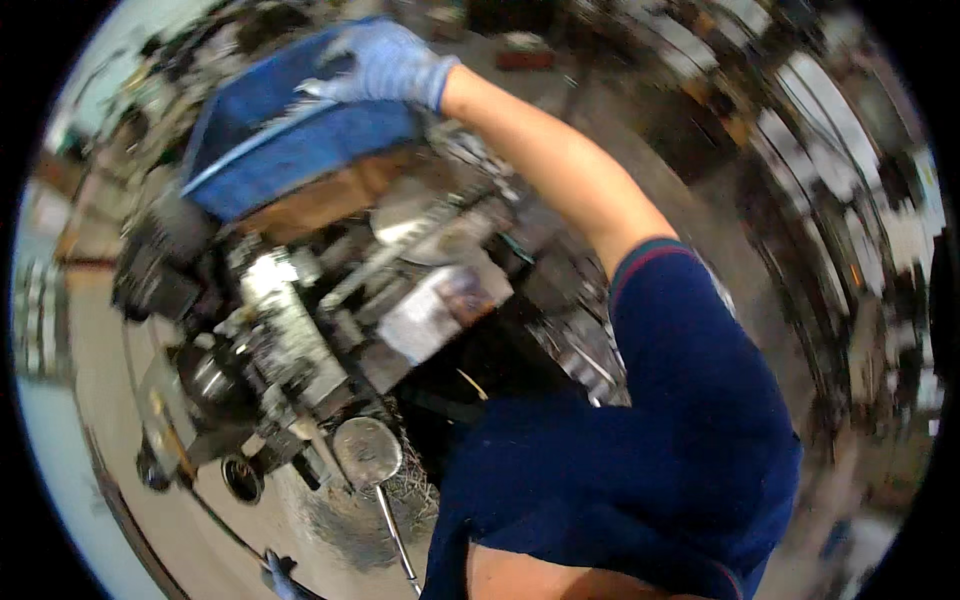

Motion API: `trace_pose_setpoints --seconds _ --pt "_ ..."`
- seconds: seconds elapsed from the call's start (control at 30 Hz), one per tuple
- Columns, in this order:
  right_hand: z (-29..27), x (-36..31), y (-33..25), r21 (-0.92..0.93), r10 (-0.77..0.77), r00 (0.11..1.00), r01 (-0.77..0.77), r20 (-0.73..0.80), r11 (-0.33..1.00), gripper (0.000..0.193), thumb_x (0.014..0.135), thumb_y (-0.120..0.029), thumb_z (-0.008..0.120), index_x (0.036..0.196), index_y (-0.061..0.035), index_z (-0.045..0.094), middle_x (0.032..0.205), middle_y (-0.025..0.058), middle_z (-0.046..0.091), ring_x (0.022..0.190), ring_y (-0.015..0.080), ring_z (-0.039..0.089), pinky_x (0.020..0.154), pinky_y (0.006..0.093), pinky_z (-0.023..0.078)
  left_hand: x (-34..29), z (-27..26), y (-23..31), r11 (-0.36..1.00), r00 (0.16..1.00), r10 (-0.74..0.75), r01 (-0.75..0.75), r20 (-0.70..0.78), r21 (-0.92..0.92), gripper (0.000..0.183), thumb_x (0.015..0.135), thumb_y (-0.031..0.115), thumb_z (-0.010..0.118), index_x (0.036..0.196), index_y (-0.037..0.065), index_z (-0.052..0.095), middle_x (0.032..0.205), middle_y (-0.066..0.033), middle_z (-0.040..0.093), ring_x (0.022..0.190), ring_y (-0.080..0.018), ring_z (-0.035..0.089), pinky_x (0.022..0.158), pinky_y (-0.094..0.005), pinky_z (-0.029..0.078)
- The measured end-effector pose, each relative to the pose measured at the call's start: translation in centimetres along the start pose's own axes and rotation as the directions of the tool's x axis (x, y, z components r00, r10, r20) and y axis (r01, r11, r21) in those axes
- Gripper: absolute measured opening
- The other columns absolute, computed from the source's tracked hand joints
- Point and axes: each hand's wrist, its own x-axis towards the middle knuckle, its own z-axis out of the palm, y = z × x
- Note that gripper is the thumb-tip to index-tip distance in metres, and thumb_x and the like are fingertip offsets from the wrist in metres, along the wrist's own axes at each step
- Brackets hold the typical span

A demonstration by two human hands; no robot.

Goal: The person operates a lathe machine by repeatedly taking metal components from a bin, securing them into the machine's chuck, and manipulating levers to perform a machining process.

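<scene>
The bin [320, 150] is blue, and it sits on something brown [330, 205], maybe a carton. The right hand [385, 68], in a blue glove, is over the bin's opening. Its fingers are released and stand apart, above some small metal pieces [280, 122] lying inside the bin; the blur hides their shape. Nearer to the person than the bin there is a machine [285, 310], and to the right of this machine a white sheet [415, 325]. Farther below the bin is a round plate [367, 452]. The left hand [284, 587], also gloved, shows only partly, beside a dark rod [222, 522]; I cannot tell whether its fingers grasp it.
</scene>
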Motion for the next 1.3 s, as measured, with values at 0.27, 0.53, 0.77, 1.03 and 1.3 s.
trace_pose_setpoints --seconds 0.27,0.53,0.77,1.03,1.3 --pt "-14.9 -28.4 13.1 -0.315 0.654 0.756 -0.625 -0.020 0.714 0.052 0.075 -0.054 0.063 0.091 -0.0055 0.068 0.087 0.0148 0.067 0.082 0.0298 0.064 0.074 0.0348 0.050 -7.3 6.9 7.6 0.985 1.000 0.014 -0.017 0.019 0.170 0.043 0.087 0.032 0.062 0.095 -0.010 0.061 0.088 -0.0227 0.064 0.079 -0.0311 0.062 0.075 -0.0406 0.053" --pt "-13.3 -50.5 14.1 -0.776 0.914 -0.032 -0.541 0.405 0.325 0.060 0.071 -0.057 0.059 0.093 -0.0010 0.068 0.099 0.0212 0.064 0.094 0.0347 0.062 0.083 0.0402 0.049 -7.8 8.3 8.1 0.974 0.999 0.032 -0.038 0.031 0.221 0.043 0.087 0.033 0.062 0.095 -0.010 0.061 0.088 -0.0227 0.064 0.078 -0.0310 0.062 0.075 -0.0407 0.053" --pt "-10.0 -55.8 17.4 -0.748 0.736 -0.150 -0.221 0.660 0.625 0.040 0.067 -0.032 0.059 0.095 -0.0049 0.069 0.104 0.0172 0.064 0.095 0.0317 0.063 0.082 0.0393 0.049 -7.5 7.8 8.4 0.975 0.999 0.034 -0.041 0.035 0.220 0.043 0.087 0.033 0.061 0.095 -0.010 0.061 0.087 -0.0227 0.064 0.078 -0.0309 0.062 0.075 -0.0407 0.053" --pt "-12.8 -50.3 15.7 -0.627 0.872 -0.095 -0.733 0.480 0.265 0.048 0.068 -0.043 0.064 0.094 -0.0034 0.068 0.095 0.0177 0.066 0.086 0.0291 0.064 0.076 0.0369 0.049 -7.6 6.8 7.3 0.978 0.999 0.013 -0.021 0.039 0.206 0.043 0.087 0.033 0.061 0.095 -0.010 0.061 0.087 -0.0228 0.063 0.078 -0.0309 0.062 0.075 -0.0408 0.053" --pt "-12.5 -44.7 9.5 0.978 0.787 0.582 -0.135 0.207 -0.158 0.039 0.086 -0.035 0.056 0.099 0.0012 0.064 0.099 0.0157 0.065 0.089 0.0270 0.062 0.078 0.0396 0.051 -6.0 3.0 5.9 0.991 0.983 -0.084 0.100 0.160 -0.094 0.046 0.088 0.035 0.059 0.097 -0.010 0.060 0.089 -0.0229 0.063 0.079 -0.0305 0.061 0.077 -0.0408 0.052"
